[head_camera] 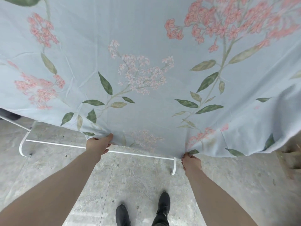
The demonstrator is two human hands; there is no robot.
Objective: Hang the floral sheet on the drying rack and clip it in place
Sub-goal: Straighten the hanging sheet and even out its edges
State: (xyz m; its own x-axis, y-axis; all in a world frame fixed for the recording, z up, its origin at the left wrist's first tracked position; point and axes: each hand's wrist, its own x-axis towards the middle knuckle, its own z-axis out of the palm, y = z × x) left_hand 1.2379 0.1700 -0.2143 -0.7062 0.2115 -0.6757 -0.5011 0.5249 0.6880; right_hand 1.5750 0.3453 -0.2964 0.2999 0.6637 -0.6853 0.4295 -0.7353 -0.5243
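Note:
The floral sheet (146,46), pale blue with pink flower clusters and green leaves, hangs spread in front of me and fills the upper two thirds of the view. My left hand (98,145) grips its lower hem left of centre, thumb on top of the cloth. My right hand (190,161) pinches the hem further right, fingers bunched on the fabric. The white drying rack (65,144) shows only as a low base bar with curved feet under the hem; its upper part is hidden behind the sheet. No clips are in sight.
Grey stone-look floor tiles (138,180) lie underfoot. My two black shoes (143,212) stand just behind the rack's base bar. A brownish woven object (293,160) sits at the right edge, and a dark shape (9,115) peeks out under the sheet at the left.

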